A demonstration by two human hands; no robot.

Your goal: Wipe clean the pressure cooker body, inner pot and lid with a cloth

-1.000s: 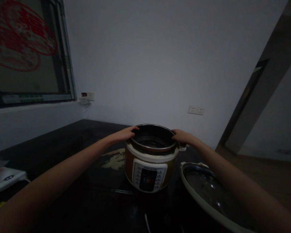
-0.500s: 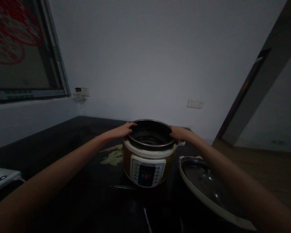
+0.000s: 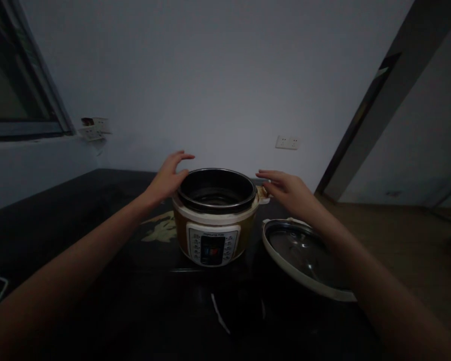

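Left hand [image 3: 167, 176] just beside the left rim of the rice cooker [image 3: 213, 243], fingers and thumb spread in a loose curve; contact between thumb tip and rim impossible to tell. Right hand [image 3: 289, 189] to the right of the cooker, beside its pale side bracket [image 3: 263, 194], thumb parted from the fingers; contact with the bracket unclear.

Seated upright inside the cooker, a round dark inner pot [image 3: 218, 180], mouth facing up, bright metal rim above the pale collar. Within the pot, a dark wall and faint gleams low down, too dim for more. To the right of the cooker and nearer the camera, a wide lid [image 3: 304, 255], pale-rimmed and glossy, partly behind the right forearm [image 3: 368, 281].

Under the cooker, a black table [image 3: 165, 311]; just left of the cooker, a pale pattern [image 3: 161, 229] on its surface. Behind the cooker, a light wall [image 3: 191, 75], with a double socket [image 3: 286, 142] toward the right.
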